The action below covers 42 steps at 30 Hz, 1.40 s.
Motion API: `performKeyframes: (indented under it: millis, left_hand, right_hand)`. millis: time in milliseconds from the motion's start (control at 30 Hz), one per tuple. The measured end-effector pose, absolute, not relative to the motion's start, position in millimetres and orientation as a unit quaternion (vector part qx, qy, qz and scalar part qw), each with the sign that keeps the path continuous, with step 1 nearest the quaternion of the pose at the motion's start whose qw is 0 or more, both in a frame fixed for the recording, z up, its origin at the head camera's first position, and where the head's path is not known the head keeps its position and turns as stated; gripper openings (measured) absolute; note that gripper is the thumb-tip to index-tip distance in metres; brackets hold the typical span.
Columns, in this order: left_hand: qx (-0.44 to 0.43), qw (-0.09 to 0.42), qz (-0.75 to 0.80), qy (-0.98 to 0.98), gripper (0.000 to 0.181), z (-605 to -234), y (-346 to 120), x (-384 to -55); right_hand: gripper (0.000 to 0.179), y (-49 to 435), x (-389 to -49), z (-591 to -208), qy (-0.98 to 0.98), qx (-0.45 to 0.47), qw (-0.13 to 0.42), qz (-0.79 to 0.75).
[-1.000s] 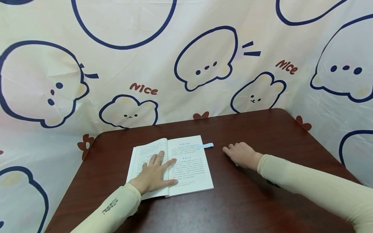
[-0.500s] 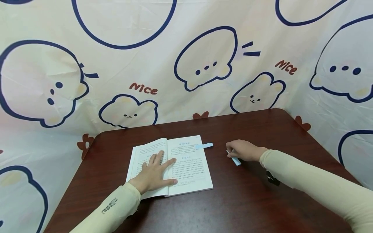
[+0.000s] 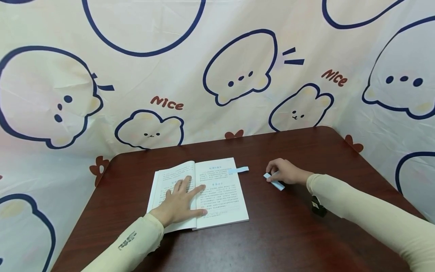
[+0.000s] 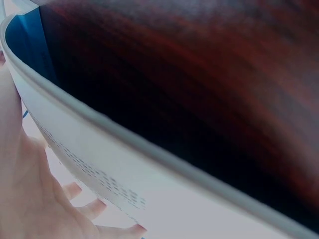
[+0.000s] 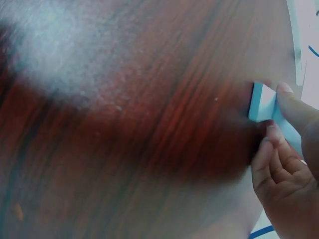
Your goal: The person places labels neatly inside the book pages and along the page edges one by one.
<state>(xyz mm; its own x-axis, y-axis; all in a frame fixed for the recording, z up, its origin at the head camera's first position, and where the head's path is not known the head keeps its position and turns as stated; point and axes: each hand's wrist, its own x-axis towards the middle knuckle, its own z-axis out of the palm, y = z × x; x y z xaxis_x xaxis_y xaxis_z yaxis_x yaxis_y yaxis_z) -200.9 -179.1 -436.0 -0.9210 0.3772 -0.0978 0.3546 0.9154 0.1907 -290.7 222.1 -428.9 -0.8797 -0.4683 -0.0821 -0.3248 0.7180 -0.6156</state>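
An open book lies on the table, printed text on both pages. My left hand rests on it with fingers spread across the left page and over the gutter. A pale blue sticky note sticks out past the right page's outer edge near the top. To the right of the book, my right hand pinches a small light blue pad of sticky notes between thumb and fingers. In the right wrist view, the pad's thick end shows beyond the thumb. The left wrist view catches the book's lower page edges close up.
The dark reddish-brown table reaches back to a cloth backdrop with cartoon bears. The backdrop also runs along both sides of the table. A black device hangs under my right wrist.
My right hand has turned and drawn slightly back to the right with the sticky note pad, which was mostly hidden under it before. My left hand and the book have stayed put.
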Motion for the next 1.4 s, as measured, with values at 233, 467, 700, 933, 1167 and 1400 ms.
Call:
performKeyframes:
  millis: [233,467,700,933,1167,1400]
  left_hand:
    - [0.188,0.070,0.085,0.976,0.085,-436.0,-178.3,-201.6]
    - [0.183,0.073,0.089,0.976,0.085,-435.0,-178.8,-200.8]
    - [0.180,0.073,0.088,0.977,0.085,-435.9,-178.8,-201.1]
    - [0.178,0.072,0.085,0.978,0.085,-436.9,-178.4,-201.2]
    - [0.179,0.070,0.081,0.978,0.085,-436.3,-178.6,-200.8]
    - [0.181,0.070,0.082,0.978,0.085,-435.5,-178.4,-200.7]
  right_hand:
    - [0.014,226.8,-291.8,-436.5,0.909,-0.220,0.095,-0.341]
    - [0.007,225.4,-291.3,-438.4,0.906,-0.223,0.080,-0.352]
    - [0.009,227.4,-294.5,-445.0,0.914,-0.219,0.054,-0.338]
    - [0.015,227.8,-293.8,-445.8,0.917,-0.214,0.053,-0.332]
    - [0.020,229.7,-297.2,-441.2,0.917,-0.199,0.105,-0.329]
    - [0.017,229.3,-301.1,-434.6,0.902,-0.196,0.133,-0.361]
